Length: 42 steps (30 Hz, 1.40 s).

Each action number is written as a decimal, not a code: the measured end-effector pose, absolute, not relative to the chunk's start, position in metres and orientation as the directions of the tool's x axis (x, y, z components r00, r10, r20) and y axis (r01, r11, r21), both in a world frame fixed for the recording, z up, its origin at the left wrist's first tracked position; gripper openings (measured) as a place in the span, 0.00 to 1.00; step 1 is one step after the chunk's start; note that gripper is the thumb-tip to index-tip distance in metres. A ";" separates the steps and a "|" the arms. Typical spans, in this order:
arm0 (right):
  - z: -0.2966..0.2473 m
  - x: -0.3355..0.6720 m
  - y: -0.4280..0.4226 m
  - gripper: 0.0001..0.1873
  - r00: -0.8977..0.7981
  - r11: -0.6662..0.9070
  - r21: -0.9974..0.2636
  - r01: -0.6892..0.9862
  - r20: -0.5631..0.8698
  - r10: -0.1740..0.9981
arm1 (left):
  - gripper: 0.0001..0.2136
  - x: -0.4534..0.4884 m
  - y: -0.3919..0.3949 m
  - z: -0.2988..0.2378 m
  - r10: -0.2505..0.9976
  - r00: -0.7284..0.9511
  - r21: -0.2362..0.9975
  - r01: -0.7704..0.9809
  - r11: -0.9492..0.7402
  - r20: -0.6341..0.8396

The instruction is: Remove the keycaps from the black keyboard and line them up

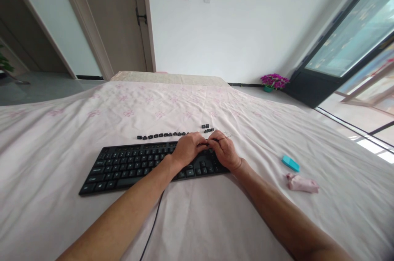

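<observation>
A black keyboard (123, 166) lies on the pale pink flowered cloth, its top row of keys bare of caps. Loose black keycaps (156, 135) form a row just behind it, and a few more keycaps (205, 126) sit farther right. My left hand (190, 147) is closed over the keyboard's upper right part, fingertips pinched together; what they hold is hidden. Touching it, my right hand (223, 149) is closed over the right end of the keyboard. Thin wires of a keycap puller (227, 134) stick out from this hand.
To the right on the cloth (261, 138) lie a blue flat case (291, 163) and a crumpled pink cloth (302, 183). The keyboard's cable (153, 224) runs toward me between my arms. Purple flowers (274, 81) stand on the floor by the wall.
</observation>
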State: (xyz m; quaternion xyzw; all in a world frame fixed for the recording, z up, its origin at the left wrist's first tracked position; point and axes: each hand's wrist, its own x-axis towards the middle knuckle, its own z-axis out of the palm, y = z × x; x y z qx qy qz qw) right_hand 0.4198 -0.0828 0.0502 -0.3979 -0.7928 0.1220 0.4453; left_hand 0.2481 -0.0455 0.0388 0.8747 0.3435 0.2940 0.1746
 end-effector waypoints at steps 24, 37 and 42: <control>0.064 0.419 -0.070 0.05 -0.204 0.404 -0.506 0.762 0.405 0.891 | 0.23 0.245 -0.038 0.033 0.897 0.332 0.935 0.094 -0.341 0.294; 0.069 0.454 -0.040 0.08 0.017 0.166 -0.573 0.803 0.300 0.954 | 0.18 0.244 -0.041 0.036 0.892 0.311 0.881 0.238 -0.408 0.329; 0.066 0.483 -0.007 0.08 0.058 0.044 -0.487 0.872 0.194 0.979 | 0.13 0.244 -0.040 0.035 0.871 0.373 0.834 0.325 -0.445 0.320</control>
